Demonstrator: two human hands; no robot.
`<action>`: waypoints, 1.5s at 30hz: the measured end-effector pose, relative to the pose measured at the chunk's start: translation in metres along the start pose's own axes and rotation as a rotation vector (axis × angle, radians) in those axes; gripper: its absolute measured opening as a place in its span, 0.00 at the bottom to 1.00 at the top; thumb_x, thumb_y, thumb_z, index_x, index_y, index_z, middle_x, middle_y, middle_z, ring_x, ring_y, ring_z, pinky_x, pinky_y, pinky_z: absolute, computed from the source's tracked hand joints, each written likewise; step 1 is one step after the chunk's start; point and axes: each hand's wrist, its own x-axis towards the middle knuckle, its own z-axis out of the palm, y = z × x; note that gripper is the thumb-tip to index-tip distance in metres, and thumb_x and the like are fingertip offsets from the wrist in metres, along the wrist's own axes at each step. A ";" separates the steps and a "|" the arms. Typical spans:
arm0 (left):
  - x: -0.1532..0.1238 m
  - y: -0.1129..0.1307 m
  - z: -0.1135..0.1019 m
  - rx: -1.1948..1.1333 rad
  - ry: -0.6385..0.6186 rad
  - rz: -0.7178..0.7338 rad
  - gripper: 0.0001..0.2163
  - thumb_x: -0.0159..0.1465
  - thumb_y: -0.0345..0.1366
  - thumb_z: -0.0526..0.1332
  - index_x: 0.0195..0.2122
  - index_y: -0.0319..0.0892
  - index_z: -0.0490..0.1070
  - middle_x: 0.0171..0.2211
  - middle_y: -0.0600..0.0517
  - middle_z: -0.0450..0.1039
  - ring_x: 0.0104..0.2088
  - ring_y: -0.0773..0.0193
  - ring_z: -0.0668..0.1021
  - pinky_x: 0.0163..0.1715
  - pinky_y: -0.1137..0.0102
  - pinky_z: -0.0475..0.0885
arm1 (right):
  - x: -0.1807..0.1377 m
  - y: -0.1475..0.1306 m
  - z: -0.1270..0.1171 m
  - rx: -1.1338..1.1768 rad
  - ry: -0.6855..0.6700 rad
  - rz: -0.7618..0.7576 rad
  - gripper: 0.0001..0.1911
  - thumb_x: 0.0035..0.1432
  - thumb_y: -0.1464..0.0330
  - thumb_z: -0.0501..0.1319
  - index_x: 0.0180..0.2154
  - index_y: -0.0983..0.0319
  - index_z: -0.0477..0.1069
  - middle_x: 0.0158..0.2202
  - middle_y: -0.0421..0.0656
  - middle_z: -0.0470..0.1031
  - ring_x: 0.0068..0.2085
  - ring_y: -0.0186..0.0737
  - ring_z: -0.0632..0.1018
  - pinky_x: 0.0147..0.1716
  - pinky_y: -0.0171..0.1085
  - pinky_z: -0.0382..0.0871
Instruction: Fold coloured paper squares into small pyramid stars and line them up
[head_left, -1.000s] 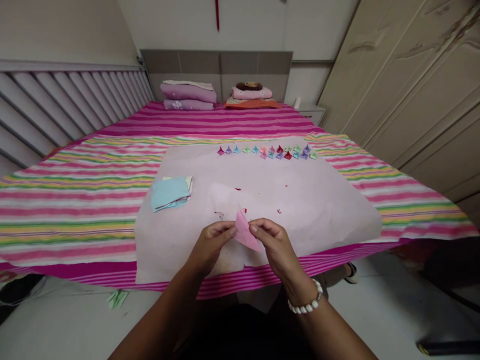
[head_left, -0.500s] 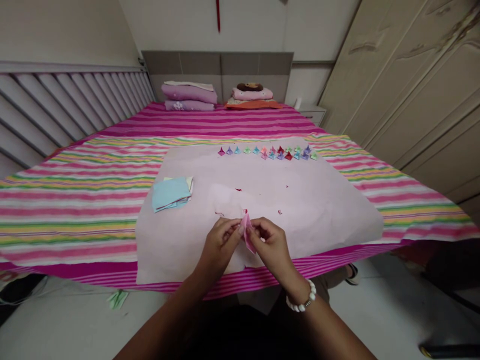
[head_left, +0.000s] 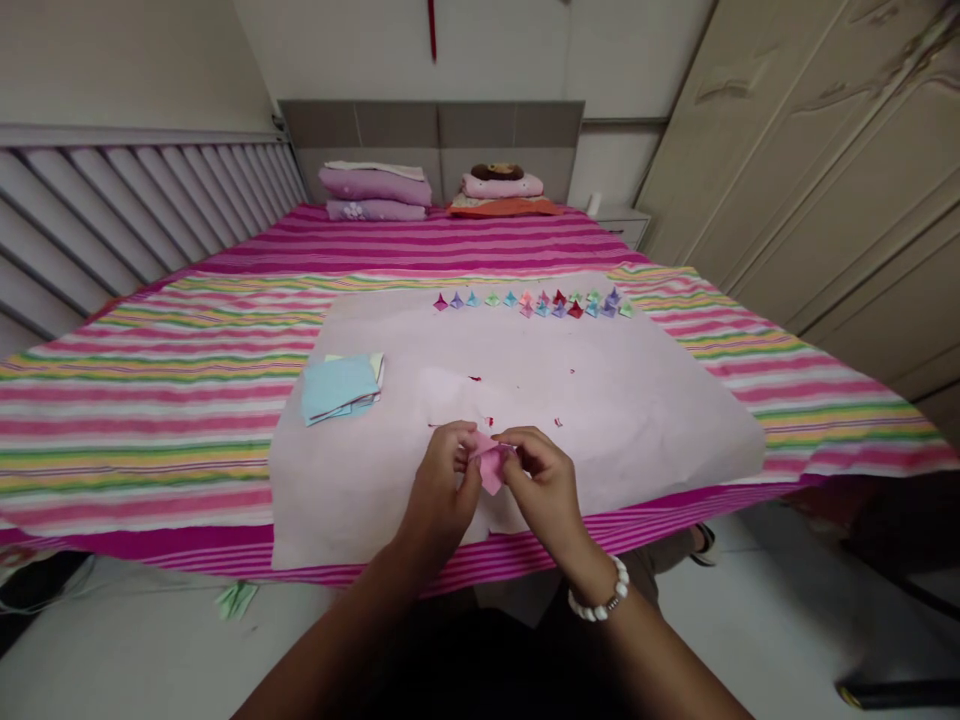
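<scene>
My left hand (head_left: 442, 480) and my right hand (head_left: 541, 478) pinch a small pink paper piece (head_left: 491, 464) between their fingertips, just above the near edge of a large pale pink sheet (head_left: 637, 400) spread on the bed. The paper is partly folded and mostly hidden by my fingers. My right wrist wears a white bead bracelet (head_left: 600, 600).
A row of several small folded paper shapes (head_left: 536, 303) lies at the sheet's far side. A stack of light blue paper squares (head_left: 341, 387) sits at the left. The striped bedspread (head_left: 150, 400), pillows (head_left: 375, 188), a wardrobe (head_left: 825, 170) and a green scrap (head_left: 235, 597) on the floor surround them.
My hands have drawn closer together and the pink paper has been folded smaller, from a flat triangle held apart to a compact piece pinched between both hands.
</scene>
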 end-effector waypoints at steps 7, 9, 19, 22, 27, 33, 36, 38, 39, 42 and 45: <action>0.001 0.000 -0.014 0.069 -0.241 0.215 0.18 0.63 0.24 0.50 0.50 0.45 0.70 0.57 0.44 0.66 0.56 0.58 0.71 0.56 0.59 0.67 | 0.005 0.003 -0.005 0.281 0.012 0.310 0.05 0.47 0.69 0.63 0.29 0.60 0.76 0.20 0.36 0.71 0.21 0.33 0.69 0.23 0.34 0.65; 0.000 0.000 -0.015 0.068 -0.313 0.228 0.22 0.61 0.24 0.52 0.56 0.47 0.67 0.59 0.45 0.66 0.59 0.58 0.68 0.59 0.59 0.64 | 0.006 0.002 -0.007 0.322 0.011 0.350 0.05 0.47 0.68 0.64 0.29 0.60 0.77 0.19 0.36 0.72 0.21 0.33 0.69 0.23 0.34 0.65; 0.006 -0.008 -0.015 0.114 -0.062 0.225 0.07 0.62 0.32 0.61 0.40 0.46 0.77 0.37 0.50 0.81 0.40 0.59 0.79 0.44 0.63 0.71 | 0.005 0.003 -0.011 0.417 -0.103 0.350 0.08 0.54 0.64 0.65 0.34 0.61 0.77 0.18 0.36 0.71 0.22 0.32 0.70 0.26 0.34 0.64; 0.006 -0.001 -0.015 0.014 -0.018 0.123 0.04 0.62 0.34 0.62 0.35 0.44 0.77 0.34 0.51 0.80 0.37 0.62 0.79 0.41 0.67 0.72 | 0.004 -0.001 -0.011 0.454 -0.150 0.342 0.10 0.55 0.61 0.65 0.34 0.61 0.77 0.20 0.37 0.71 0.22 0.32 0.70 0.26 0.34 0.64; 0.004 0.005 -0.013 -0.139 0.019 -0.106 0.05 0.59 0.36 0.63 0.35 0.42 0.77 0.31 0.52 0.79 0.34 0.64 0.78 0.37 0.70 0.72 | 0.004 0.000 -0.009 0.439 -0.175 0.376 0.14 0.43 0.64 0.73 0.33 0.61 0.76 0.18 0.35 0.70 0.20 0.31 0.69 0.23 0.32 0.62; 0.001 0.005 -0.009 -0.317 -0.046 -0.259 0.18 0.61 0.36 0.62 0.52 0.41 0.67 0.32 0.52 0.78 0.33 0.66 0.77 0.35 0.71 0.70 | 0.005 0.001 -0.008 0.431 -0.117 0.408 0.12 0.42 0.65 0.73 0.27 0.62 0.74 0.15 0.34 0.69 0.18 0.29 0.69 0.21 0.30 0.59; 0.003 0.007 -0.008 -0.385 -0.027 -0.264 0.16 0.59 0.36 0.64 0.48 0.41 0.67 0.33 0.52 0.77 0.34 0.66 0.78 0.35 0.72 0.70 | 0.005 0.000 -0.008 0.437 -0.109 0.413 0.11 0.42 0.65 0.73 0.26 0.62 0.74 0.15 0.34 0.70 0.18 0.28 0.68 0.21 0.29 0.58; 0.004 0.007 -0.009 -0.421 -0.006 -0.257 0.13 0.57 0.36 0.66 0.42 0.41 0.68 0.34 0.52 0.75 0.33 0.66 0.77 0.34 0.72 0.70 | 0.004 0.000 -0.008 0.437 -0.108 0.415 0.11 0.42 0.66 0.73 0.26 0.63 0.74 0.15 0.34 0.70 0.18 0.28 0.68 0.20 0.29 0.58; 0.005 0.006 -0.010 -0.433 -0.012 -0.255 0.12 0.57 0.35 0.66 0.40 0.41 0.68 0.33 0.52 0.75 0.32 0.67 0.77 0.34 0.73 0.70 | 0.004 0.000 -0.008 0.438 -0.112 0.416 0.11 0.42 0.66 0.73 0.26 0.63 0.74 0.15 0.34 0.70 0.18 0.28 0.68 0.20 0.29 0.58; 0.006 0.006 -0.012 -0.452 -0.074 -0.254 0.09 0.57 0.35 0.66 0.36 0.41 0.68 0.30 0.54 0.74 0.31 0.68 0.77 0.32 0.74 0.70 | 0.004 0.001 -0.008 0.446 -0.126 0.414 0.10 0.41 0.68 0.73 0.26 0.62 0.74 0.14 0.34 0.69 0.17 0.28 0.69 0.19 0.28 0.58; 0.007 0.006 -0.015 -0.500 -0.124 -0.287 0.08 0.56 0.35 0.67 0.35 0.41 0.69 0.29 0.55 0.74 0.32 0.68 0.77 0.33 0.74 0.70 | 0.004 0.002 -0.008 0.467 -0.111 0.390 0.12 0.41 0.68 0.73 0.31 0.61 0.77 0.18 0.34 0.71 0.17 0.27 0.70 0.19 0.29 0.61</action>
